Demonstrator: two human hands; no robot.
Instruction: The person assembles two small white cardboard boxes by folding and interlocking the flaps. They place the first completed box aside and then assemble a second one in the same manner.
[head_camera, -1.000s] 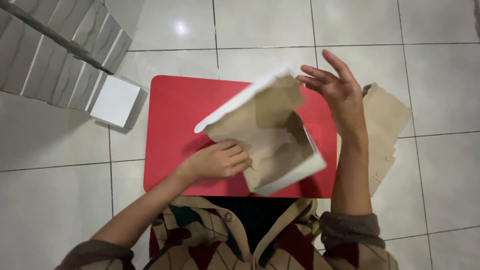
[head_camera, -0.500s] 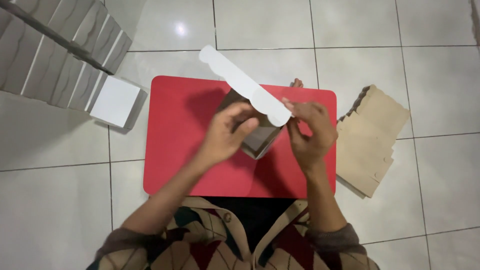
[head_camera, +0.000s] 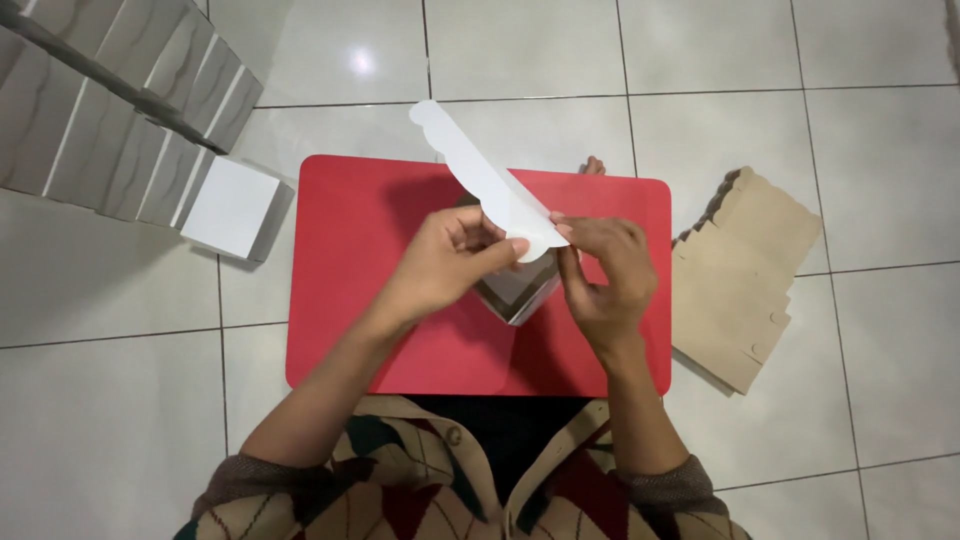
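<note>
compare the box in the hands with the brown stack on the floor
The box is folded up, held over the red table by both hands; the brown stack lies flat and unfolded on the tiles. The box shows a white scalloped flap; the stack shows brown. Both look like cardboard.

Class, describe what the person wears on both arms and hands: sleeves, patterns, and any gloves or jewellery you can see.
Both hands, the left hand and the right hand, are bare: no gloves, and no rings or watch show. The forearms are uncovered. The knitted sleeves are pushed up near the elbows, with brownish ribbed cuffs and a diamond pattern in cream, dark red and dark green, matching the buttoned cardigan front.
</note>
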